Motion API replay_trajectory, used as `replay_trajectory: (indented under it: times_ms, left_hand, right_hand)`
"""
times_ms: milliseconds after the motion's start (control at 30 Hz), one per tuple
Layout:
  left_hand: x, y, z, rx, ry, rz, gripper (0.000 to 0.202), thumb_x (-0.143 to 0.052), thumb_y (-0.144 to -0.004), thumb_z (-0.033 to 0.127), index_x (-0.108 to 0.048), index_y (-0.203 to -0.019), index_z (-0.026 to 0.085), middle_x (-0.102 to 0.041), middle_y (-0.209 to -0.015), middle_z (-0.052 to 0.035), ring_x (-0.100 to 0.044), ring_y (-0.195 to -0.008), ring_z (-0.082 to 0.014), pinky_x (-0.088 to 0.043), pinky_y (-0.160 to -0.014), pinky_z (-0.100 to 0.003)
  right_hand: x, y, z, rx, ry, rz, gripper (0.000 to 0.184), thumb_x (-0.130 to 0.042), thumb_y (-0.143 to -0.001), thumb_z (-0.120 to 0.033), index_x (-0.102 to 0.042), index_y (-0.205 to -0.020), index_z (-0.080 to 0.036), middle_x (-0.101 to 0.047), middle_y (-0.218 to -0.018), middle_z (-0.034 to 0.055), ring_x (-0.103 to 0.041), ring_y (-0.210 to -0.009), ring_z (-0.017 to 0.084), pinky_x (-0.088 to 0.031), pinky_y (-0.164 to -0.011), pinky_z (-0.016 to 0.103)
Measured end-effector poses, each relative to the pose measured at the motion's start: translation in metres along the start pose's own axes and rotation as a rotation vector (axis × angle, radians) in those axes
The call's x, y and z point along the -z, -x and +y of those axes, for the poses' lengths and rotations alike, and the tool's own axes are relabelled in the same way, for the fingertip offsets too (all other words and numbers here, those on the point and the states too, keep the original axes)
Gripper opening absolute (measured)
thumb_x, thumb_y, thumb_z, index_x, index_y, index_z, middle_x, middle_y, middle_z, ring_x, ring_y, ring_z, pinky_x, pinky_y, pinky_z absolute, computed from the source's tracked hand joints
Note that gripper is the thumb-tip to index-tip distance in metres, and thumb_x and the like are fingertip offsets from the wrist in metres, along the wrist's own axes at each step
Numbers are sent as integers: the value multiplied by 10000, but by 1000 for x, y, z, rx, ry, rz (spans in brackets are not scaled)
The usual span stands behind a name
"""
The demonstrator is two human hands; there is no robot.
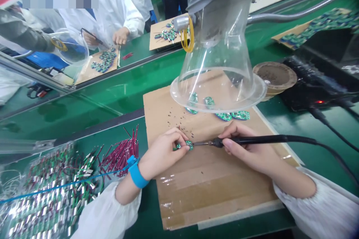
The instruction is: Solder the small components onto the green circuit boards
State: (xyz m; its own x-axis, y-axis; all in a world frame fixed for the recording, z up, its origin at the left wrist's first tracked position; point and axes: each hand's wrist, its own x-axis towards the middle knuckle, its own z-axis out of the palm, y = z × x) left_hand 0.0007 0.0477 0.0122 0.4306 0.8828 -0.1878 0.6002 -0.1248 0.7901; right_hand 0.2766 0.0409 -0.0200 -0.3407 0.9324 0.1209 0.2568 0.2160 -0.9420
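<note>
Green circuit board (185,145) — pinched over a cardboard sheet (213,183) by the closed fingertips (179,134) of the left hand (161,155), which hide part of it; its print is too small to read. Soldering iron (252,140) — gripped penwise by the right hand (249,151), long axis running sideways, tip pointing left at the board; exact contact hard to make out.

White loose sleeves (106,213); blue antistatic wrist strap (137,176), blue cord (70,185).
</note>
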Motion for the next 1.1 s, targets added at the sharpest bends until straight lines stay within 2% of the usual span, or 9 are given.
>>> replay_trajectory:
  times_ms: [167, 333, 633, 767, 967, 1100]
  left_hand:
    - [1, -3, 1, 8, -22, -16, 145, -680, -875, 119, -630, -761, 194, -707, -1071, -24, -669, -951, -181, -526, -758, -318]
    - [-1, -3, 6, 72, -36, 2, 166, -681, -861, 107, -605, -738, 189, -710, -1061, -24, -667, -937, -188, -529, -745, -327]
    - [-3, -3, 7, 117, 35, -3, 190, -673, -874, 131, -583, -714, 179, -693, -1087, -36, -658, -712, -130, -539, -648, -304]
    - [-3, -2, 6, 109, 35, -13, 181, -668, -884, 150, -581, -727, 177, -682, -1101, -35, -661, -756, -137, -534, -668, -303]
    - [-2, -2, 3, 85, 12, -22, 143, -658, -879, 141, -585, -762, 179, -679, -1104, -24, -646, -951, -175, -505, -794, -332]
    - [-2, -1, 2, 57, 14, -24, 119, -646, -882, 133, -593, -788, 182, -672, -1095, -24, -630, -978, -174, -485, -820, -336]
  right_hand:
    - [-1, 0, 3, -16, -14, -27, 123, -636, -971, -361, -624, -960, -239, -673, -734, 7, -618, -600, 156, -479, -543, 281]
    - [-1, -2, 0, 3, -3, -16, 121, -645, -963, -351, -620, -935, -236, -675, -743, 9, -617, -612, 157, -478, -560, 285]
    - [1, -3, -2, 78, 122, 2, 90, -669, -936, -318, -636, -922, -235, -675, -784, 17, -634, -673, 171, -489, -586, 280]
    - [0, -4, -2, 66, 63, -1, 88, -651, -954, -318, -629, -928, -237, -670, -761, 7, -625, -640, 153, -482, -576, 268]
    - [1, -3, -3, 31, -50, 91, 151, -586, -1003, -359, -582, -906, -244, -612, -644, -24, -571, -552, 130, -453, -543, 256]
    - [0, -4, -6, 1, -67, 114, 177, -572, -1012, -375, -569, -892, -245, -595, -604, -33, -562, -536, 130, -449, -537, 252]
